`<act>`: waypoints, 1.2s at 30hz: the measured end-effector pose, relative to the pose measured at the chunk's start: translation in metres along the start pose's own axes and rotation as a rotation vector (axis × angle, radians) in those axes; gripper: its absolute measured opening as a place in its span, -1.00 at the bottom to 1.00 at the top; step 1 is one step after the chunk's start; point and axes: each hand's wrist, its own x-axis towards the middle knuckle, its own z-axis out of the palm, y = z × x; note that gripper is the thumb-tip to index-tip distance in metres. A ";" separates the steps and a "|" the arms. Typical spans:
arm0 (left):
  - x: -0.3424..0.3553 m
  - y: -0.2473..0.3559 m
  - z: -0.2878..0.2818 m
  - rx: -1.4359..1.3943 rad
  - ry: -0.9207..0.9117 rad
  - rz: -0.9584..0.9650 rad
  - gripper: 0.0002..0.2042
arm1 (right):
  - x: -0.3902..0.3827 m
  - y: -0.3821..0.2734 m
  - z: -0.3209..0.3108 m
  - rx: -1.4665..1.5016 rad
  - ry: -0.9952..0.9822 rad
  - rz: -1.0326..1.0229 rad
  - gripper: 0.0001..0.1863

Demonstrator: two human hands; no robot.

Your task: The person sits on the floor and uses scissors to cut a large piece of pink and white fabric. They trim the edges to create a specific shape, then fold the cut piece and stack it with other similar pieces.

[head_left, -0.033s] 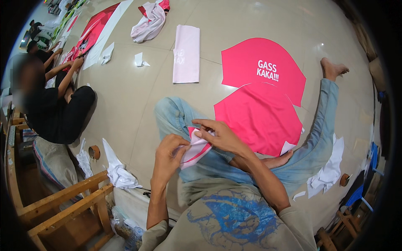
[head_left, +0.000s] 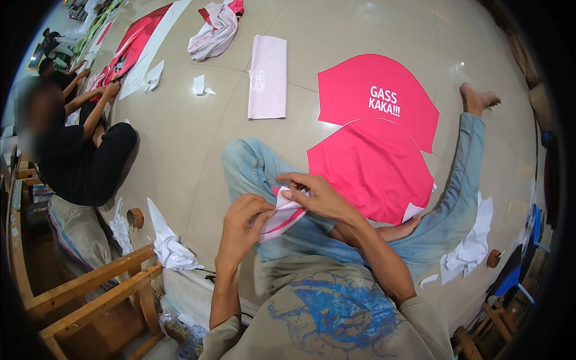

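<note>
Above my lap I hold a small piece of white and pink fabric (head_left: 281,222), partly folded, with a pink band across it. My left hand (head_left: 245,222) is closed, pinching the left edge between thumb and fingers. My right hand (head_left: 315,193) pinches the upper right part, its index finger stretched over the top. Fingers hide part of the folds. Beyond my right hand, a pink cut fabric panel (head_left: 366,165) lies by my bare foot. Past it is another pink panel with a rounded edge (head_left: 360,84) and white lettering. My jeans-clad legs lie around these panels.
A folded pale pink cloth (head_left: 267,78) and a crumpled white and pink garment (head_left: 215,33) lie ahead. White scraps (head_left: 171,246) are on both sides. A wooden frame (head_left: 96,282) stands at lower left. Another person (head_left: 72,144) sits at left, handling red fabric (head_left: 135,45).
The small fabric has shifted slightly between my fingers, and less of its pink upper corner shows. Both hands keep their grip in nearly the same place.
</note>
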 end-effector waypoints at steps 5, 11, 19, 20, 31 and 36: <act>-0.005 0.012 -0.003 0.181 -0.030 0.149 -0.75 | -0.039 -0.011 -0.024 -0.039 -0.103 0.186 -0.77; -0.044 0.015 0.021 0.174 0.108 0.060 -0.71 | -0.100 -0.005 -0.012 0.154 0.041 0.139 -0.73; -0.117 0.003 0.055 0.116 0.186 0.027 -0.64 | -0.110 -0.009 0.005 0.102 0.267 0.163 -0.74; -0.121 0.001 0.057 0.114 0.189 0.045 -0.65 | -0.103 -0.011 0.004 0.121 0.362 0.200 -0.73; -0.134 -0.033 0.034 -0.097 0.637 -0.209 -0.86 | -0.022 0.012 -0.005 -0.234 0.295 -0.161 -0.81; -0.084 -0.032 -0.013 -0.606 0.805 -0.162 -0.78 | -0.044 -0.016 -0.047 0.412 0.449 0.123 -0.84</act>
